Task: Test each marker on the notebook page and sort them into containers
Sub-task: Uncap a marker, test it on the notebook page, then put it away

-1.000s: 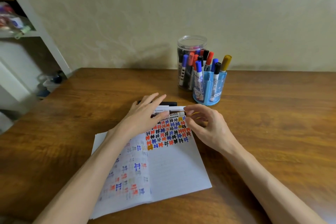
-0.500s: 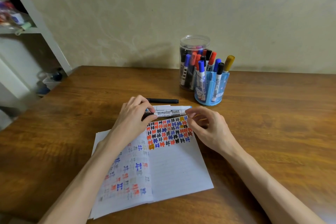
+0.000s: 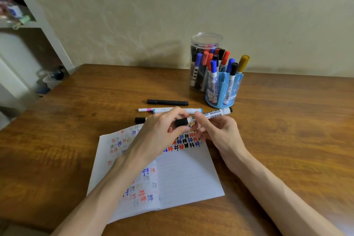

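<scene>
— Where is the whiteboard marker (image 3: pixel 212 114)?
— Over the notebook's (image 3: pixel 187 174) top edge. The right hand (image 3: pixel 216 132) grips its barrel and the left hand (image 3: pixel 162 130) pinches its black cap (image 3: pixel 181 122).

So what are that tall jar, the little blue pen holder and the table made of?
Jar: probably clear glossy plastic, since markers show through its wall; glass is possible. Blue holder: translucent tinted plastic, moulded into compartments, with a printed cartoon. Table: wood or wood-look veneer, brown grain with a soft sheen.
</scene>
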Available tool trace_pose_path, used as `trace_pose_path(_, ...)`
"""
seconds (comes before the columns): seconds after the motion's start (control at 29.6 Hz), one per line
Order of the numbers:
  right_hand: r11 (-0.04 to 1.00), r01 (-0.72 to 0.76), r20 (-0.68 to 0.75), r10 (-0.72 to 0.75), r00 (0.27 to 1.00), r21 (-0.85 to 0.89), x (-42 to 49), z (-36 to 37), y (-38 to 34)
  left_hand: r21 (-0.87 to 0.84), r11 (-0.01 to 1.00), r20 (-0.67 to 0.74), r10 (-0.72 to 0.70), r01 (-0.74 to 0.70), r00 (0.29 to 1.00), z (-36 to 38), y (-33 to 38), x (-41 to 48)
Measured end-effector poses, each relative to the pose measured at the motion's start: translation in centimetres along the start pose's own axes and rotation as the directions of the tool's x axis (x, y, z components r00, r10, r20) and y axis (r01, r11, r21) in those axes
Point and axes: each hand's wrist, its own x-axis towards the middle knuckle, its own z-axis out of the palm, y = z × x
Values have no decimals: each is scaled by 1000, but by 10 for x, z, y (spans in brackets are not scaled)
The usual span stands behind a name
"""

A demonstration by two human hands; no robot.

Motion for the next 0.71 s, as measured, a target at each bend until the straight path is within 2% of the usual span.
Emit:
trace_pose_path(0.07,1000,14,-2,-14,1000,8,0,1,-2,115,990,-33,89,-85,996,2,1,-1)
trace_pose_path(0.17,998,62,8,-62,998,1,0,1,-5,288,949,40,124,-130,992,2,7,0)
trace_pose_path(0.2,997,81,16,-81,997,-17,-1,0,-6,298,945,58,121,-133,991,2,8,0)
trace_pose_path(0.34,983,156,64,-151,986,-94,-6,-7,-11,22,999,148,-36,33,988,-2,15,-3)
trace_pose_path(0.47,980,183,108,-173,979,-83,-7,-14,-19,-176,970,244,-122,167,962,-9,17,0)
trace_pose_path(0.54,986,154,121,-146,982,-61,-8,-13,-20,-239,951,265,-129,195,956,-8,16,0)
trace_pose_path(0.71,997,74,18,-74,997,1,-12,-5,-17,-344,925,183,-101,159,978,0,16,-5)
